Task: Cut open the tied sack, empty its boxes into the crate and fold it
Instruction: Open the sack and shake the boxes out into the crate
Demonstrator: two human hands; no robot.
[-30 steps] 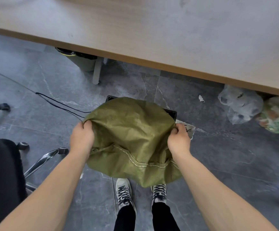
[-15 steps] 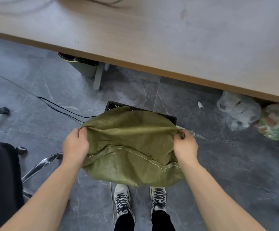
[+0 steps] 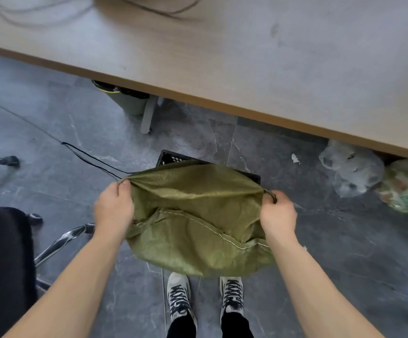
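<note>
Gripping the sack [image 3: 198,215] by its two upper corners, left hand [image 3: 114,208] and right hand [image 3: 278,213] hold its top edge taut.
It hangs between them over most of the crate [image 3: 167,157] on the floor, its lower edge above the shoes [image 3: 179,298]. Desk [image 3: 222,57] edge runs just beyond the crate; a chair [image 3: 3,264] stands close by the left arm, bags [image 3: 354,167] lie well right.

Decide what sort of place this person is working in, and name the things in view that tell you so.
Most likely an office: a long pale wood-edged desk with loose cables on it, a black chair with chrome wheeled legs, and a green waste bin under the desk.
</note>
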